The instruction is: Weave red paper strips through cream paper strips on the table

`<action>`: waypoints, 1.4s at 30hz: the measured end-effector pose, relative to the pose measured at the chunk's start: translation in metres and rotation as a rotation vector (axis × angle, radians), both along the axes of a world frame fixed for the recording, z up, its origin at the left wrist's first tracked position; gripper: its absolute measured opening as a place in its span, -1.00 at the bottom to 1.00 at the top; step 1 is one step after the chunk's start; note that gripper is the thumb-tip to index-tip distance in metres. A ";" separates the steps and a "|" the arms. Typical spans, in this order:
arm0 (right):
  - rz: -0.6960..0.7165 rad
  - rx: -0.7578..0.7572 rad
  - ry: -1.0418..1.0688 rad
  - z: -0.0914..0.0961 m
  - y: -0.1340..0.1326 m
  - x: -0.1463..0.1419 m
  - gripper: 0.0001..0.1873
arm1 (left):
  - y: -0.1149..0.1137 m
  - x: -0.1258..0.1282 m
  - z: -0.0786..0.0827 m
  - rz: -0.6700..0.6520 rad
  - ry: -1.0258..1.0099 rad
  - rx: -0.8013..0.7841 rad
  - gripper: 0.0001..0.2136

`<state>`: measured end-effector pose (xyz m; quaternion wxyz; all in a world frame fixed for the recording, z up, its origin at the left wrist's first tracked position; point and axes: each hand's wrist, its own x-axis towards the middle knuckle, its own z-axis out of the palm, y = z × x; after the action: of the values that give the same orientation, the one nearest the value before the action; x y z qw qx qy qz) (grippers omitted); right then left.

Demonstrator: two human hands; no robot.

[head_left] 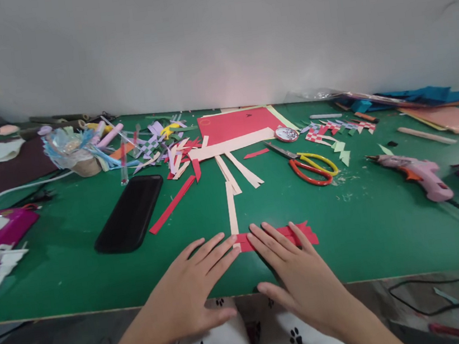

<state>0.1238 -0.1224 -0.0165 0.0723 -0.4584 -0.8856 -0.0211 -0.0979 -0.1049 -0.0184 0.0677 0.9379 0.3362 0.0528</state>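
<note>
Red paper strips (pixel 245 242) lie side by side on the table near its front edge, their right ends notched. A pale cream paper strip (pixel 231 208) stands away from me at a right angle, woven at the strips' left ends. My right hand (pixel 295 265) rests flat on the red strips with its fingers spread. My left hand (pixel 203 280) is also spread flat, its fingertips touching the left ends where the cream strip crosses. Parts of the red strips are hidden beneath my right fingers.
Scissors (pixel 311 167) with red and yellow handles lie beyond my right hand. A black phone (pixel 130 214) is at the left. A pink glue gun (pixel 418 172) with a cord sits at the right. Red paper sheets (pixel 236 125) and loose strips lie at the back; a magenta power strip (pixel 5 238) is far left.
</note>
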 end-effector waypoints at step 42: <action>-0.501 0.287 0.138 0.019 0.018 0.028 -0.71 | -0.002 0.004 0.007 -0.003 0.086 0.002 -0.35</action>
<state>0.1518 -0.1044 0.0024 0.1888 -0.6480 -0.7260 -0.1320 -0.0935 -0.1065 -0.0115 0.0523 0.9399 0.3372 0.0126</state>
